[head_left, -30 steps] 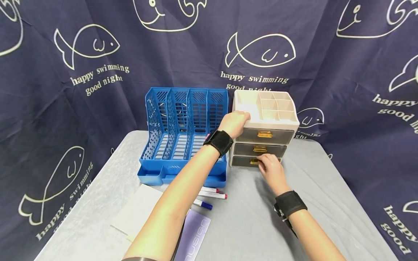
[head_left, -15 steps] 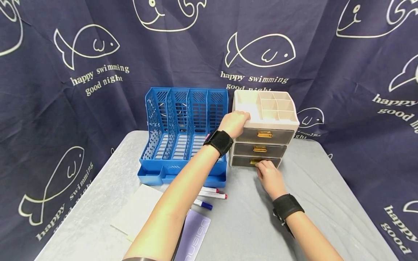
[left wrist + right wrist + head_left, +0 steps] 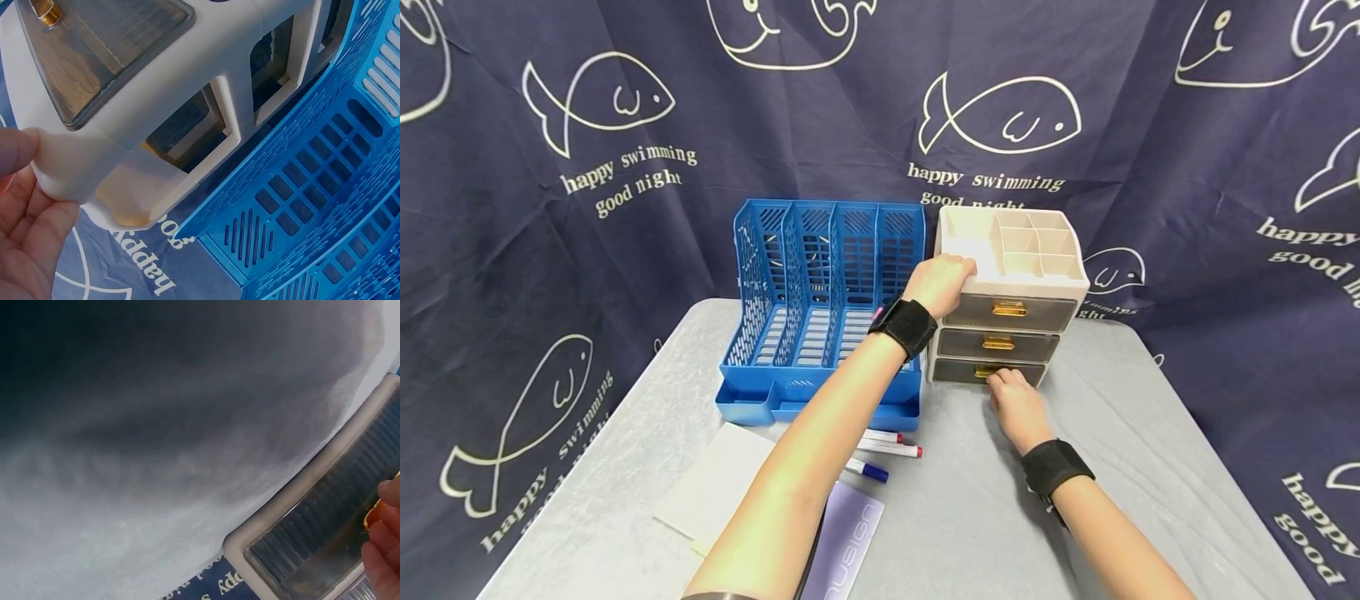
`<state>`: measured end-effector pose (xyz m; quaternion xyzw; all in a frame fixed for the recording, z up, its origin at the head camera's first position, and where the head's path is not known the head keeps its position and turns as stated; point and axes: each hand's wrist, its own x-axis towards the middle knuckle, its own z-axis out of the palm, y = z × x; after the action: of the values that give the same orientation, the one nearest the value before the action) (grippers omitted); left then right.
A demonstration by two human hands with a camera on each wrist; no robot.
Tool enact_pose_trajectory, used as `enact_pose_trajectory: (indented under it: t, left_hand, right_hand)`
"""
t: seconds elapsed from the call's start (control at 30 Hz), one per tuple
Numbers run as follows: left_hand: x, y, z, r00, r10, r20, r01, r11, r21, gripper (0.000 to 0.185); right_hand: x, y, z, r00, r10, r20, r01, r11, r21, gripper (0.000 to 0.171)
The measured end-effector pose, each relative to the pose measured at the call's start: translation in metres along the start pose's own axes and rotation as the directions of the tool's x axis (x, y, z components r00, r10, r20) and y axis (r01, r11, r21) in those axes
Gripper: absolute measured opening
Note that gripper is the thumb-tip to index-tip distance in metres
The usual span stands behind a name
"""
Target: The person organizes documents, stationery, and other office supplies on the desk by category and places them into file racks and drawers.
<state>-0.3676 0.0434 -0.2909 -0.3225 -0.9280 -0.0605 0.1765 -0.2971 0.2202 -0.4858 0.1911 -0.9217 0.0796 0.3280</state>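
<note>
A cream drawer organiser (image 3: pixel 1037 242) with three smoky drawers and gold handles stands at the back of the grey table (image 3: pixel 985 517). My left hand (image 3: pixel 937 282) grips its top left front corner; in the left wrist view the fingers (image 3: pixel 28 206) curl round that cream corner (image 3: pixel 94 169). My right hand (image 3: pixel 1013 402) is at the bottom drawer (image 3: pixel 955 371), its fingertips on the gold handle (image 3: pixel 983 372). In the right wrist view the fingertips (image 3: pixel 384 531) touch the handle at the frame's right edge. All three drawers look closed.
A blue slotted file rack (image 3: pixel 823 300) stands just left of the organiser. Several marker pens (image 3: pixel 887 446), a white sheet (image 3: pixel 715 479) and a lilac booklet (image 3: pixel 846 542) lie near the front. A dark fish-print cloth (image 3: pixel 587 167) hangs behind.
My right hand dropped from between the lower two drawers to the bottom drawer's handle and drew slightly left. The left hand has kept its hold on the corner.
</note>
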Motion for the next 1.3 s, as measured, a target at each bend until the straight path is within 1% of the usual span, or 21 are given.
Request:
enact_pose_trajectory:
  t: [0.17, 0.47, 0.8, 1.0, 1.13, 1.3]
  left_hand:
    - [0.000, -0.001, 0.000, 1.000, -0.006, 0.013, 0.006, 1.000, -0.009, 0.034]
    - [-0.001, -0.001, -0.002, 1.000, -0.004, 0.020, 0.004, 1.000, -0.011, 0.033]
    - [-0.001, -0.001, -0.001, 1.000, -0.003, 0.016, 0.003, 1.000, -0.012, 0.033]
    - [-0.001, -0.001, -0.001, 1.000, -0.007, 0.014, 0.007, 1.000, -0.007, 0.033]
    - [-0.001, -0.001, -0.001, 1.000, -0.008, 0.013, 0.008, 1.000, -0.011, 0.033]
    - [0.000, -0.001, -0.001, 1.000, -0.004, 0.016, 0.004, 1.000, -0.004, 0.034]
  right_hand:
    - [0.002, 0.001, 0.005, 0.999, -0.017, 0.038, 0.018, 0.999, -0.045, 0.017]
    - [0.012, -0.002, 0.008, 0.997, -0.062, 0.036, 0.065, 0.995, -0.073, 0.016]
    - [0.015, 0.001, 0.017, 0.998, -0.070, 0.003, 0.071, 0.994, -0.078, 0.018]
    - [0.016, 0.000, 0.016, 0.997, -0.082, -0.004, 0.082, 0.994, -0.076, 0.015]
    - [0.017, -0.001, 0.017, 0.997, -0.078, 0.011, 0.079, 0.992, -0.094, 0.012]
    - [0.018, -0.001, 0.017, 0.997, -0.060, 0.039, 0.064, 0.993, -0.103, 0.016]
